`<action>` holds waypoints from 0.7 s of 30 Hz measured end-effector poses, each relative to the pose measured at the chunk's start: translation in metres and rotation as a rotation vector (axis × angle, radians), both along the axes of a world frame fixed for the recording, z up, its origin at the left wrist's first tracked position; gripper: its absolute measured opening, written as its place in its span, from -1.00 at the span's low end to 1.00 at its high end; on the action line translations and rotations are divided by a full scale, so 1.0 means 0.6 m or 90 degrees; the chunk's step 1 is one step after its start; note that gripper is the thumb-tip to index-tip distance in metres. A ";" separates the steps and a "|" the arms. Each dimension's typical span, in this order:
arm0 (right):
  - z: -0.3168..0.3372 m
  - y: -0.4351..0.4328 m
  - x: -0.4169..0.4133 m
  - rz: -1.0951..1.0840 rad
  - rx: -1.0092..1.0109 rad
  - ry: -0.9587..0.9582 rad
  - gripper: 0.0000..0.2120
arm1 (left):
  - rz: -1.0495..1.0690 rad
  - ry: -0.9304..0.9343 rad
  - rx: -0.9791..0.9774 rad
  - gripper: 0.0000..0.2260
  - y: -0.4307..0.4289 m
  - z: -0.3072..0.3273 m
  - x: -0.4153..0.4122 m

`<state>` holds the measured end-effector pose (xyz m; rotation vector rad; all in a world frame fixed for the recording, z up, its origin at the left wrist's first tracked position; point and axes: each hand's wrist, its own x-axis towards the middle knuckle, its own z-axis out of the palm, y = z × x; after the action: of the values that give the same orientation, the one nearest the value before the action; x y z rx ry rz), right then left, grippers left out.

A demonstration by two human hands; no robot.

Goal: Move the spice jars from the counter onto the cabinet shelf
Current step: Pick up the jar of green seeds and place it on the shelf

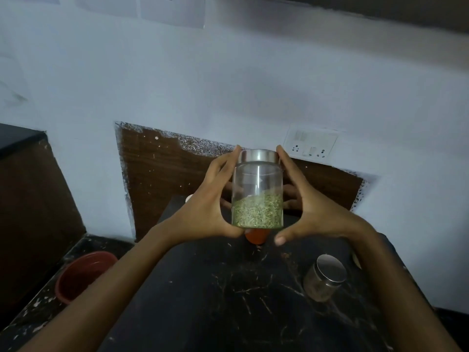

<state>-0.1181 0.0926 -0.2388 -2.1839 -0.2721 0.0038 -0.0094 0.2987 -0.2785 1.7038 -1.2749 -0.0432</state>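
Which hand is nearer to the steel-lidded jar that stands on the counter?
Right. The right hand is up-left of the steel-lidded jar in the picture; the left hand is farther left, beyond the glass jar that both hold.

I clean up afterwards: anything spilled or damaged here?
Pale flecks lie on the black counter below the held glass jar: perhaps spilled seeds, perhaps stone veining. White paint is ragged and speckled round the brown wall panel.

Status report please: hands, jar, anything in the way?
Left hand and right hand both grip clear glass steel-lidded jar of green seeds, upright above black counter. Second steel-lidded jar waits on counter. Cabinet shelf not in view.
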 end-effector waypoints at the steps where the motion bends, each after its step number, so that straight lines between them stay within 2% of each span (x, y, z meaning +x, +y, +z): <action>1: -0.001 0.005 0.000 -0.016 -0.025 -0.010 0.29 | -0.005 0.014 -0.003 0.18 -0.001 -0.001 -0.001; 5: 0.003 0.021 -0.003 -0.081 -0.104 -0.102 0.24 | -0.025 0.054 -0.006 0.21 0.002 -0.003 -0.004; 8: 0.007 0.032 -0.005 -0.082 -0.192 -0.135 0.23 | -0.017 -0.022 0.028 0.21 0.000 0.006 -0.008; 11: 0.008 0.040 -0.006 -0.076 -0.230 -0.138 0.24 | -0.012 -0.044 0.041 0.15 -0.003 0.012 -0.015; 17: 0.011 0.012 -0.022 -0.031 -0.109 -0.052 0.33 | -0.021 0.042 -0.014 0.12 0.004 0.011 -0.029; 21: 0.010 0.014 -0.027 -0.042 -0.087 -0.049 0.27 | -0.072 0.108 -0.007 0.13 0.004 0.009 -0.034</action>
<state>-0.1344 0.1009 -0.2326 -2.3319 -0.2494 -0.1009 -0.0296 0.3011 -0.2734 1.5826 -1.2400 -0.2424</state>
